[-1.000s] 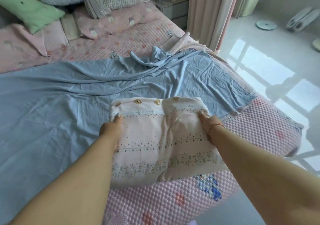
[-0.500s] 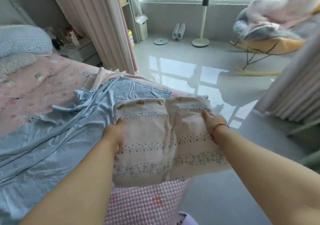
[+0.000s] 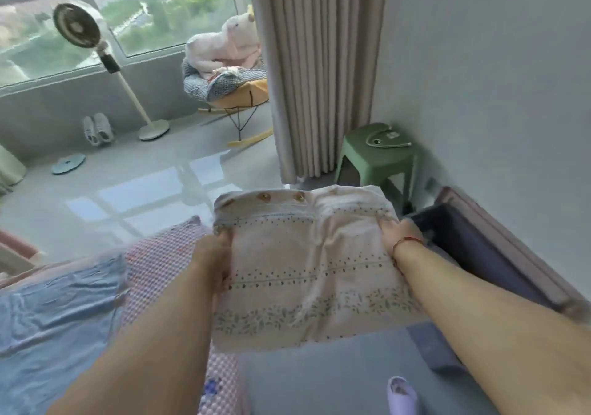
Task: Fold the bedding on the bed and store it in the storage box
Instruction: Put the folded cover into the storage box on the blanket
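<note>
**Folded bedding held up off the bed, box at your right**

You've got the folded bedding [image 3: 307,264] in both hands, lifted clear of the bed [image 3: 166,254] and hanging over the grey floor [image 3: 335,370]. It's a pale pink bundle w/ dotted rows, a leafy band near the bottom edge and brown buttons along the far edge.

Your left hand [image 3: 212,258] grips the left side of the bundle: thumb on top, the other fingers tucked under the cloth, so you can't see them. Your right hand [image 3: 398,234] grips the right side the same way, fingers curled onto the fabric, a thin red string round the wrist.

The storage box [image 3: 479,248] is just beside your right hand, against the wall [image 3: 479,78]: dark inside, pinkish-grey rim, open at the top. The bundle's right edge is near the box's opening, but whether it overlaps it can't be told from this angle.

At lower left the bed shows its pink quilted cover w/ a crumpled blue sheet [image 3: 54,306] on it. A lilac slipper [image 3: 401,394] pokes in at the bottom. Further off: green stool [image 3: 377,155] by the beige curtain [image 3: 319,72], standing fan [image 3: 76,29], rocking chair [image 3: 236,91] piled w/ soft things, a pair of white shoes [image 3: 97,128] under the window
</note>
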Tool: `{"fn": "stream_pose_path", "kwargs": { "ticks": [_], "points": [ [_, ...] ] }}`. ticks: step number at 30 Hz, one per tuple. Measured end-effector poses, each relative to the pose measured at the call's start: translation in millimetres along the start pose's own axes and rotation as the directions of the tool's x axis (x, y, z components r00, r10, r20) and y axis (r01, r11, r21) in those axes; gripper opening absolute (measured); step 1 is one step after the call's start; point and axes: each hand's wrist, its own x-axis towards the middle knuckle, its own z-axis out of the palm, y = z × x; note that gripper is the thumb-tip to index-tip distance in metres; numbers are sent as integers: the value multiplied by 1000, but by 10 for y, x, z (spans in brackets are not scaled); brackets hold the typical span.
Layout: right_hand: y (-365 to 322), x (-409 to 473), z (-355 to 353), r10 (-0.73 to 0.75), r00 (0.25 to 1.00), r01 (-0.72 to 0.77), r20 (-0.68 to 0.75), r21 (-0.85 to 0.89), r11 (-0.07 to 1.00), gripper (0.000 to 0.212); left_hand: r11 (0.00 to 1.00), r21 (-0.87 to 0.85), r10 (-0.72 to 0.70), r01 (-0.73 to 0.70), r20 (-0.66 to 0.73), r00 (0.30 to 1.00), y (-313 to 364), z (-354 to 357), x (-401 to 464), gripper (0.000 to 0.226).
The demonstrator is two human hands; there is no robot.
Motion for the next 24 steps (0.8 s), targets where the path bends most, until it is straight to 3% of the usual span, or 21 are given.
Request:
{"fn": "stream_pose_path", "kwargs": {
  "ticks": [3,12,24],
  "points": [
    [414,316,-597,104,988,-98,-114,62,993,71,994,96,41,-53,117,992,401,811,37,78],
    [1435,1271,-1916,338,902,-277,-270,241,930,68,961,233,57,-151,365,929,1295,3054,-28,51],
    [2366,1957,-2388,632,717,-492,-294,429,758,57,845,405,71,-349,563,823,1679,4937,25,34]
  ]
}}
